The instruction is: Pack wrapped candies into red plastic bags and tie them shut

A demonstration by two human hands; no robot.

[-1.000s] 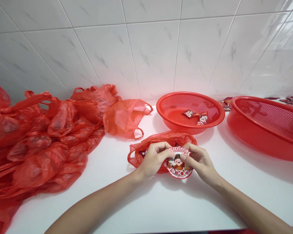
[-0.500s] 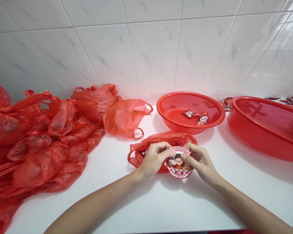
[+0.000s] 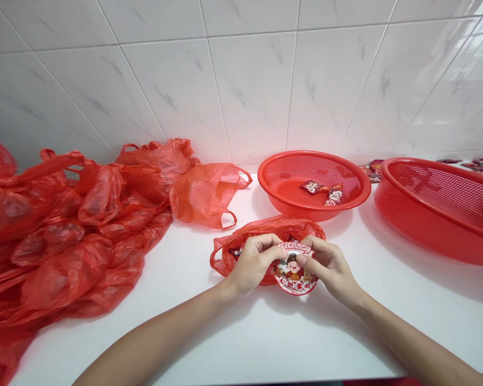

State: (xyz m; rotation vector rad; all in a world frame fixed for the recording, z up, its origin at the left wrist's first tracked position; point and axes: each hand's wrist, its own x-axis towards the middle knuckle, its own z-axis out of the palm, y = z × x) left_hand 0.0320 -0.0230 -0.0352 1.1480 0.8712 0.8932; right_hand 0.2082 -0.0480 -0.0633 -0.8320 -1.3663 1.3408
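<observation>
Round printed card (image 3: pixel 294 274) stays out of any container, pinched between both hands just above the near side of an opened red plastic carrier bag (image 3: pixel 273 224). That bag lies on the white table (image 3: pixel 265 343), under and just beyond the fingers, its mouth spread, with dark wrapped packets (image 3: pixel 235 252) inside, mostly hidden by the hands. Beyond the right hand (image 3: pixel 333 268), a round red perforated basket (image 3: pixel 287 188) holds at least two maroon packets (image 3: pixel 313 187) with white lettering. Farther to the right of that hand is a larger red perforated basket (image 3: pixel 434 228); its floor is largely out of sight. More small packets (image 3: pixel 372 171) lie past the baskets.

The card faces the wearer, its cartoon figure and red characters showing. The left hand (image 3: pixel 251 265) is clamped on its upper left part and the right hand on its upper right, thumbs on the printed face, so its lower part hangs free between the wrists.

Counted, that makes one card, two baskets, one bag under the hands and one limp red carrier bag (image 3: pixel 203 195) beyond the left hand. Left of that hand, red bags heap into a pile (image 3: pixel 76 241), too tangled to count.
</observation>
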